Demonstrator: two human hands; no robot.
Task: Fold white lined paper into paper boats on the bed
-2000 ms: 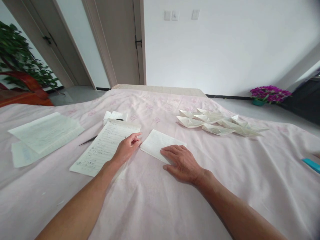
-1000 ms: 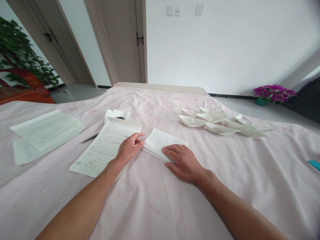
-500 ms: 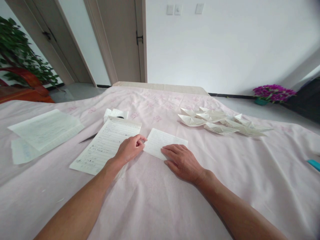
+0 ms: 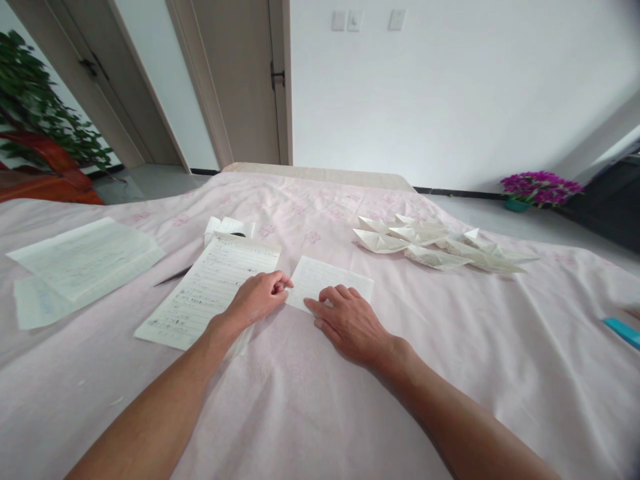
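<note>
A white folded sheet of paper (image 4: 327, 273) lies flat on the bedspread between my hands. My left hand (image 4: 261, 297) is closed, its fingertips pinched at the left corner of that sheet, while its wrist passes over a handwritten lined page (image 4: 205, 293). Resting palm down on the front edge of the folded sheet, my right hand (image 4: 347, 323) has its fingers apart, with the index finger stretched toward the left corner. Several folded paper boats (image 4: 430, 240) stand grouped beyond my right hand.
Loose sheets (image 4: 90, 260) lie at the left. A dark pointed blade (image 4: 173, 275) sticks out from under the lined page, near a crumpled white paper piece (image 4: 240, 227). A blue object (image 4: 623, 330) sits at the right edge. The pink bedspread (image 4: 310, 407) is wrinkled.
My right hand has slid left along the front edge of the folded sheet, and its index finger now reaches out apart from the others. My left hand stays at the corner.
</note>
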